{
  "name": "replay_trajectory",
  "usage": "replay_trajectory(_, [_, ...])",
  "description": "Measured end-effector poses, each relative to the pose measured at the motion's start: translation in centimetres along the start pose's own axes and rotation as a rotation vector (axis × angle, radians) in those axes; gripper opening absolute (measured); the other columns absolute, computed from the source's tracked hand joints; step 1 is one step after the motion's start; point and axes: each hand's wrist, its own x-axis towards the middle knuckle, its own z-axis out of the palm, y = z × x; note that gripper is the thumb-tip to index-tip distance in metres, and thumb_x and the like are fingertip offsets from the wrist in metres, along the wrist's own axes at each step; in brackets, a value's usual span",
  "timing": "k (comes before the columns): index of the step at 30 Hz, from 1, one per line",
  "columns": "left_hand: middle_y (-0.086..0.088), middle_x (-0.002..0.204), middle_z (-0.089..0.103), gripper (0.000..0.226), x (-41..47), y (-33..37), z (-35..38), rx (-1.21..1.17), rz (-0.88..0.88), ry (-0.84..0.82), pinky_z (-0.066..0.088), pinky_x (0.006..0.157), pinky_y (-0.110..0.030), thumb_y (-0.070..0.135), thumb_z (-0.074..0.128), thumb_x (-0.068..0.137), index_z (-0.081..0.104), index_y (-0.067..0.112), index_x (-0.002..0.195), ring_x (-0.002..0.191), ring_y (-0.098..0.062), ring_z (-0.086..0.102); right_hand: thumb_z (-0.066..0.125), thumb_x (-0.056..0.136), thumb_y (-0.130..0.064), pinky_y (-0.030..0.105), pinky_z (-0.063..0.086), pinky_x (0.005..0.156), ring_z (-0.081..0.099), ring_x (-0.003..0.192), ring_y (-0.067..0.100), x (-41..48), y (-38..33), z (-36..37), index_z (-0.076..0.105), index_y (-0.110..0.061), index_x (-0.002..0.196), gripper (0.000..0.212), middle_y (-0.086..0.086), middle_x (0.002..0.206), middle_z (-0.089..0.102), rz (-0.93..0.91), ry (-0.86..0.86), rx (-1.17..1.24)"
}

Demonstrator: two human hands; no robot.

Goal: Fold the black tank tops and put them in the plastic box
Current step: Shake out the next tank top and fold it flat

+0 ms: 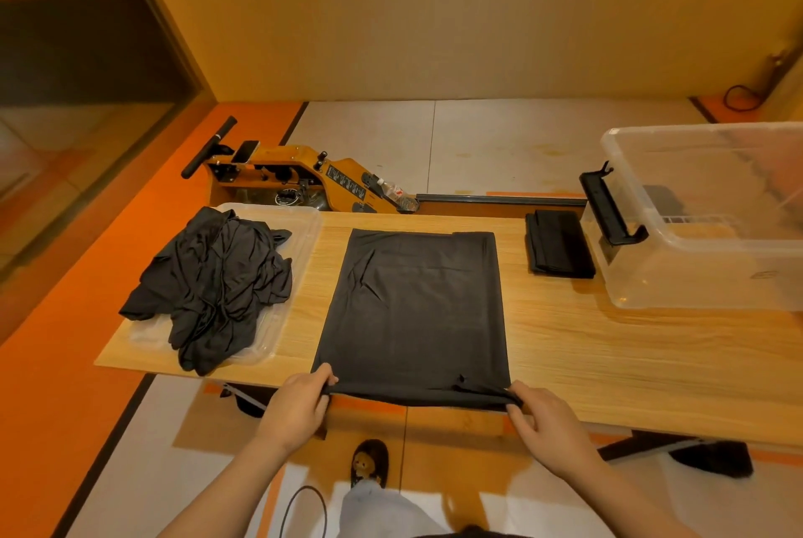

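The left hand [304, 403] and right hand [549, 422] each pinch a near corner of the top [417, 311], spread flat on the table [608, 355] beyond the grip; if either pinch slips or one hand leads when folding forward, the fold will likely land skewed or creased.

Spread tank top [413, 307], centre: plain black, no print. Heaped tank tops [213, 285] at 9 o'clock of it: same black, on a clear colourless tray [300, 233]. Folded tank top [558, 244] at 2 o'clock: black. Plastic box [695, 290] at 3 o'clock: transparent, with a black latch [606, 207]. Table [608, 350]: light wood, fine straight grain. Floor [87, 385]: orange bands against pale grey panels. Rowing machine [343, 177] at 11 o'clock: amber wood, black fittings.
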Motion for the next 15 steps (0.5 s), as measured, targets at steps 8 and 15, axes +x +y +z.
replay_trajectory(8, [0.002,0.063,0.051,0.021,0.3,1.2,-3.3,-0.314,-0.106,0.022,0.034,0.056,-0.027,0.017,0.052,0.098,0.050,0.024,0.078,0.058,-0.009,0.049,0.055,0.096,-0.022,0.020,0.052,0.064,0.063,0.072,0.002,0.3,-0.9,-1.7,0.054,-0.035,0.096,0.013,-0.013,0.079,0.064,0.047,0.151,0.257])
replay_trajectory(15, [0.002,0.063,0.039,0.030,3.2,1.3,-6.6,-0.506,-0.130,0.013,0.028,0.057,-0.022,0.016,0.053,0.098,0.045,0.013,0.069,0.059,-0.006,0.041,0.054,0.094,-0.025,0.032,0.055,0.061,0.064,0.074,0.006,2.5,-2.0,-4.2,0.058,-0.028,0.091,0.006,-0.009,0.076,0.066,0.088,0.301,0.480])
